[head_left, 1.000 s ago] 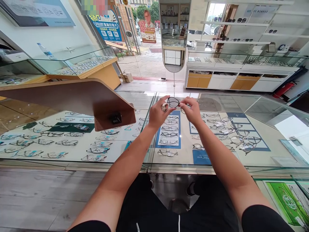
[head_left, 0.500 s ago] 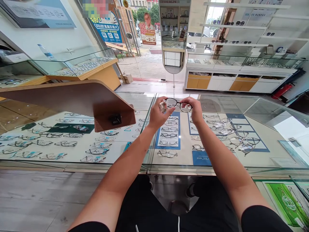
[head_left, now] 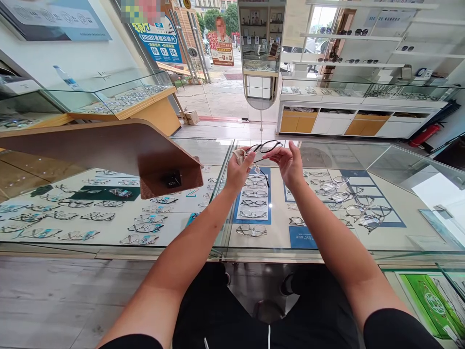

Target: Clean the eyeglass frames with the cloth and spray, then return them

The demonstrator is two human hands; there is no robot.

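Observation:
A pair of dark round-framed eyeglasses (head_left: 269,146) is held above the glass counter, tilted, with one temple arm hanging down. My left hand (head_left: 238,169) is closed on the frame's left side and also has a crumpled pale cloth (head_left: 239,155) tucked in it. A small white tag (head_left: 257,170) hangs by the lower temple arm. My right hand (head_left: 290,165) is just right of the eyeglasses, thumb raised and fingers stretched toward them. Its fingertips are close to a temple arm; whether they touch is hard to tell.
Below my hands is a glass display case (head_left: 232,245) with rows of eyeglasses inside. A brown board (head_left: 109,145) juts over its left part, with a small black box (head_left: 171,179) on its underside. A standing mirror (head_left: 260,53) and white shelves (head_left: 363,37) are farther back.
The eyeglasses have turned from facing flat to tilted, with a temple arm now showing below. My right hand has let go of the right rim and spread its fingers.

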